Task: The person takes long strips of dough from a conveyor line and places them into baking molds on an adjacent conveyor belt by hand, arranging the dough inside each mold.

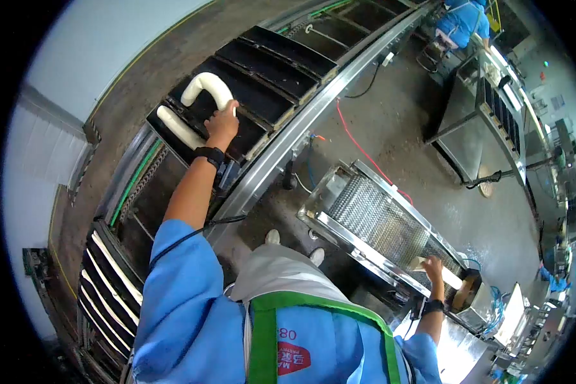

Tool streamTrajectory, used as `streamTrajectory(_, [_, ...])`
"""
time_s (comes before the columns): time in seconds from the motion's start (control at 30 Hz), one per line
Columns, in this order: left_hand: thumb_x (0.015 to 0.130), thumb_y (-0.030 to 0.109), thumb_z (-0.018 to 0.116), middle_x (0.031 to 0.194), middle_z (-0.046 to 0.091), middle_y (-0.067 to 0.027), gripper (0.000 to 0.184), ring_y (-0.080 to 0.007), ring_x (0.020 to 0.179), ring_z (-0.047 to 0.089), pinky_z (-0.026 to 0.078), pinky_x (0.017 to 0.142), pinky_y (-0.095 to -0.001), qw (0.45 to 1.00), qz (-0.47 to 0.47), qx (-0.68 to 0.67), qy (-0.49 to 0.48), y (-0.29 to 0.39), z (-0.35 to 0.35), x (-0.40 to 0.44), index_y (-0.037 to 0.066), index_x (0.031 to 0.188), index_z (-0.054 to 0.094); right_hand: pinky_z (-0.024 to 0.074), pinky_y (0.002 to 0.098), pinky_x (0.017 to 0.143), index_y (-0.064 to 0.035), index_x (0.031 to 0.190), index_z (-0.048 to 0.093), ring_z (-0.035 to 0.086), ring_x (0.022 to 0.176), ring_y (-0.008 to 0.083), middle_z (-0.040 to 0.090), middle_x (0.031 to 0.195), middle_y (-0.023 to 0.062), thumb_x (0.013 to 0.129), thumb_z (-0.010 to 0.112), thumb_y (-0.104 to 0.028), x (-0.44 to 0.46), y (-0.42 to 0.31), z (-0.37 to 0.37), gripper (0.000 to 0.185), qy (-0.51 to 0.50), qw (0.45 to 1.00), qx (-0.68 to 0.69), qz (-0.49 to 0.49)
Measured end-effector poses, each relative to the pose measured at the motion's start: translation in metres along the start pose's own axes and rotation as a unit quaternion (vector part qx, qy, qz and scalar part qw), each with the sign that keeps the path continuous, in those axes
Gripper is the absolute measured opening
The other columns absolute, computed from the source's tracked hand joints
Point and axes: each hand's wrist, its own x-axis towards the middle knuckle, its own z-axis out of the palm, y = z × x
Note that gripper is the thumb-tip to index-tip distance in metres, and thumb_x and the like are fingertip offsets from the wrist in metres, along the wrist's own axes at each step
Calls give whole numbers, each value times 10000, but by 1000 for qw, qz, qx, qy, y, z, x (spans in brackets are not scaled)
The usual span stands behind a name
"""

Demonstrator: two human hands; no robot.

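Over the black tray [248, 133], the left hand [223, 123] grips one end of a curved dough roll [205, 81]. In the tray lies a straight dough roll [178, 127]. Well apart from the tray, to its right, the right hand [433, 267] is closed on a pale dough strip [452, 278] over the mesh belt [371, 201].

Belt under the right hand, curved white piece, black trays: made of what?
Belt: likely metal, silvery; woven-looking surface glints.
Curved white piece: probably dough, smooth, matte; it bends without visible cracks.
Black trays: perhaps coated metal, dark; thin straight edges, though plastic is possible.
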Motion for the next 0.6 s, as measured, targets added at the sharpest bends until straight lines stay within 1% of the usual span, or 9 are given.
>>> streamTrajectory(0.07, [768, 182, 462, 932, 549, -172, 290, -298, 874, 542, 406, 744, -411, 991, -4, -133, -18, -4, -5, 1, 189, 1052, 406, 355, 377, 837, -68, 1063, 449, 404, 1028, 329, 470, 1050, 152, 605, 628, -171, -11, -4, 5, 502, 62, 995, 41, -64])
streamTrajectory(0.13, [764, 173, 450, 859, 563, -176, 311, -257, 748, 582, 436, 679, -381, 957, -33, -286, -24, -23, 14, 16, 170, 1067, 382, 322, 382, 872, -94, 1075, 430, 375, 1046, 315, 437, 1074, 114, 529, 653, -73, -17, -25, -4, 590, 88, 958, 72, -262])
streamTrajectory(0.17, [764, 194, 443, 693, 572, -169, 225, -254, 578, 584, 452, 575, -364, 947, -83, -306, -58, -1, -16, -9, 68, 950, 458, 337, 398, 863, -115, 1091, 413, 376, 1039, 318, 410, 1104, 100, 482, 661, -7, -25, -42, -14, 666, 95, 959, 76, -254])
streamTrajectory(0.2, [764, 194, 443, 693, 572, -169, 225, -254, 578, 584, 452, 575, -364, 947, -89, -305, -54, -4, -17, -7, 68, 950, 458, 360, 434, 836, -115, 1075, 421, 385, 1022, 311, 421, 1062, 97, 504, 666, -41, -38, -71, -34, 626, 85, 976, 50, -192])
streamTrajectory(0.27, [756, 228, 455, 572, 563, -160, 255, -242, 494, 571, 446, 503, -339, 959, -55, -74, -267, -12, -19, -8, -13, 789, 529, 412, 482, 748, -115, 1011, 447, 389, 1018, 295, 424, 1027, 85, 517, 687, -74, -34, -98, -42, 551, 93, 987, -65, -113])
streamTrajectory(0.33, [757, 235, 450, 580, 573, -151, 272, -237, 501, 575, 447, 511, -337, 964, -50, -46, -255, -20, -22, -22, -17, 780, 550, 421, 461, 719, -77, 976, 470, 451, 931, 289, 472, 959, 88, 570, 672, -131, -10, -102, -47, 456, 91, 976, -126, -154])
streamTrajectory(0.47, [769, 237, 432, 589, 592, -112, 283, -223, 555, 593, 450, 501, -328, 972, -74, 33, -219, -26, -66, -37, -5, 775, 578, 430, 330, 702, -12, 980, 492, 549, 770, 256, 569, 803, 119, 604, 651, -83, 24, -84, -94, 415, 152, 952, 150, -221])
streamTrajectory(0.5, [771, 218, 431, 613, 590, -115, 252, -219, 576, 594, 447, 480, -318, 982, -90, -76, -147, -35, -74, -36, 8, 785, 569, 422, 280, 711, -13, 1051, 456, 523, 816, 166, 553, 885, 86, 635, 621, -19, 5, -109, -145, 447, 34, 953, 264, -147])
streamTrajectory(0.6, [772, 179, 431, 675, 581, -124, 195, -221, 583, 589, 436, 433, -304, 965, -123, -226, -55, -62, -72, -19, 28, 810, 548, 405, 273, 755, -18, 1047, 458, 490, 865, 138, 525, 934, 40, 698, 578, -32, -13, -109, -218, 369, 75, 853, 470, -213])
